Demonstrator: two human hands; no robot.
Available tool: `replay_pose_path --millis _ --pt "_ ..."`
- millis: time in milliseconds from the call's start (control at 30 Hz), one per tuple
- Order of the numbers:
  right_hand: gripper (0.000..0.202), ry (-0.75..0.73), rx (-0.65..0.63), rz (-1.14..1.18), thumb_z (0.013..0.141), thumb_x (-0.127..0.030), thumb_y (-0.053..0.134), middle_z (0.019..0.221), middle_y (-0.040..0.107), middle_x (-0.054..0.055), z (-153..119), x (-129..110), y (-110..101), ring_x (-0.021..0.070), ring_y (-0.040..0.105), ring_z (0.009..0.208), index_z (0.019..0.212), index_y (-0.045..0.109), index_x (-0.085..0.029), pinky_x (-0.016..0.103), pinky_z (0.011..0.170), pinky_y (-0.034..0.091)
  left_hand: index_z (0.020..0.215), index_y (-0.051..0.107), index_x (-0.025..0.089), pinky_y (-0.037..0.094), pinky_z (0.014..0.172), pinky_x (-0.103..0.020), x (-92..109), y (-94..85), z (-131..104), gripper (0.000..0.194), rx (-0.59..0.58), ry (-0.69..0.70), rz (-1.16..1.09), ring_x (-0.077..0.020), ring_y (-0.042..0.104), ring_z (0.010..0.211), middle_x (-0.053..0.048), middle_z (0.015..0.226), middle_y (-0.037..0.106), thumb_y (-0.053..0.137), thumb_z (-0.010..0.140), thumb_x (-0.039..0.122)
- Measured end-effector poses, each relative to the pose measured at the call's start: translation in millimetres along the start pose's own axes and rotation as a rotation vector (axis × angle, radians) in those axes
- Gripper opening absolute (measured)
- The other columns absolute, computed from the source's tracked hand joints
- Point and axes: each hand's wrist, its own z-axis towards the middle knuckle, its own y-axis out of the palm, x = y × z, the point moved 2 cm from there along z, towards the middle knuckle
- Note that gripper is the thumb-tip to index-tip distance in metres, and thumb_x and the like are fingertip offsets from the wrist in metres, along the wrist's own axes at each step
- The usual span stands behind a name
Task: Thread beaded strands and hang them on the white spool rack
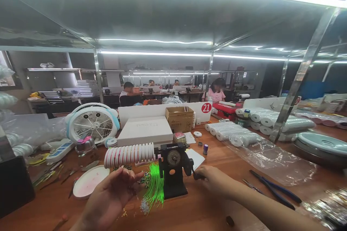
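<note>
A black hand-crank winder (175,169) stands on the wooden table in front of me. Its shaft carries a long row of white spools (128,153) with pinkish marks, reaching out to the left. My right hand (214,178) is closed around the crank handle (199,176) on the winder's right side. Just below the spools, my left hand (114,193) is turned palm up with its fingers bent together; whatever they pinch is too fine to make out. Bright green cords (155,184) hang beside the winder's base, next to a heap of small coloured beads (145,178).
A white plate (90,184) and a fan (92,124) are on the left. Behind the winder are a white box (145,130) and a cardboard box (179,118). Pliers (276,187) and wrapped rolls (233,133) lie to the right. Other people sit farther back.
</note>
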Motion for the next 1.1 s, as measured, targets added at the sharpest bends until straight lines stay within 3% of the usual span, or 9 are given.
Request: replay_pose_path --millis 100,167,300,367,500,633,867,967,1100 --pt "0.026 0.114 0.087 -0.086 0.073 -0.008 0.047 0.085 0.064 0.009 -7.6 -9.5 -27.0 0.022 0.058 0.079 0.086 0.067 -0.018 0.026 0.063 0.033 0.064 0.068 0.013 0.048 0.09 -0.046 2.7 -2.1 -1.2 0.02 -0.016 -0.007 0.031 -0.0302 0.062 0.097 -0.006 0.07 0.065 0.058 0.079 0.02" --pt "0.024 0.093 0.274 -0.139 0.08 -0.012 0.043 0.087 0.063 0.01 -12.4 -30.3 -50.9 0.0221 0.057 0.079 0.09 0.065 -0.017 0.029 0.065 0.035 0.065 0.069 0.013 0.046 0.092 -0.047 4.2 -1.5 -2.0 0.018 -0.02 -0.022 0.023 -0.0313 0.061 0.1 -0.007 0.072 0.067 0.058 0.078 0.02" --pt "0.029 -0.382 0.49 -0.183 0.089 -0.02 0.039 0.1 0.061 0.01 -5.9 -102.1 -75.3 0.021 0.054 0.092 0.107 0.061 -0.017 0.031 0.08 0.038 0.063 0.069 0.013 0.044 0.095 -0.046 6.2 0.2 -1.3 0.021 -0.03 -0.033 0.025 -0.0344 0.056 0.11 -0.008 0.069 0.066 0.057 0.079 0.022" --pt "0.031 -0.586 0.479 -0.222 0.091 -0.024 0.04 0.117 0.056 0.01 9.3 -134.5 -70.5 0.0226 0.05 0.105 0.117 0.055 -0.017 0.034 0.09 0.036 0.061 0.068 0.013 0.038 0.101 -0.047 6.9 0.3 -0.6 0.024 -0.054 -0.025 0.057 -0.0345 0.053 0.114 -0.007 0.067 0.065 0.056 0.079 0.023" --pt "0.037 -0.624 0.42 -0.239 0.09 -0.034 0.046 0.125 0.053 0.009 46.8 -165.8 -52.3 0.0254 0.047 0.113 0.122 0.05 -0.016 0.039 0.092 0.037 0.062 0.068 0.013 0.025 0.11 -0.04 7.3 -1.0 -1.2 0.027 -0.124 0.012 0.241 -0.0318 0.046 0.121 -0.008 0.072 0.066 0.054 0.081 0.027" --pt "0.034 -0.585 0.376 -0.237 0.089 -0.038 0.048 0.11 0.061 0.011 62.5 -170.2 -49.2 0.0248 0.055 0.1 0.111 0.055 -0.014 0.037 0.083 0.041 0.065 0.068 0.014 0.032 0.104 -0.042 6.6 -3.2 -1.1 0.03 -0.158 0.029 0.365 -0.032 0.048 0.116 -0.007 0.078 0.066 0.049 0.084 0.027" --pt "0.043 -0.463 0.151 -0.227 0.094 -0.043 0.032 0.102 0.064 0.013 75.0 -175.5 -65.6 0.0244 0.059 0.097 0.103 0.061 -0.012 0.032 0.078 0.041 0.069 0.071 0.014 0.032 0.105 -0.049 10.7 -6.2 9.4 0.032 -0.145 -0.055 0.197 -0.0308 0.056 0.107 -0.008 0.08 0.069 0.047 0.086 0.028" --pt "0.049 -0.448 0.083 -0.247 0.095 -0.043 0.027 0.095 0.066 0.014 82.4 -179.2 -69.0 0.0237 0.061 0.09 0.094 0.065 -0.011 0.031 0.073 0.042 0.076 0.072 0.013 0.035 0.102 -0.05 14.0 -7.3 12.6 0.029 -0.116 -0.079 0.197 -0.0286 0.06 0.1 -0.01 0.086 0.071 0.048 0.085 0.025" --pt "0.052 -0.45 0.057 -0.267 0.094 -0.044 0.026 0.093 0.066 0.015 87.3 -180.3 -67.4 0.0242 0.061 0.088 0.092 0.066 -0.009 0.031 0.073 0.043 0.09 0.072 0.012 0.037 0.099 -0.047 15.9 -11.4 12.6 0.028 -0.012 -0.144 0.284 -0.0327 0.055 0.111 -0.014 0.103 0.07 0.051 0.084 0.029"
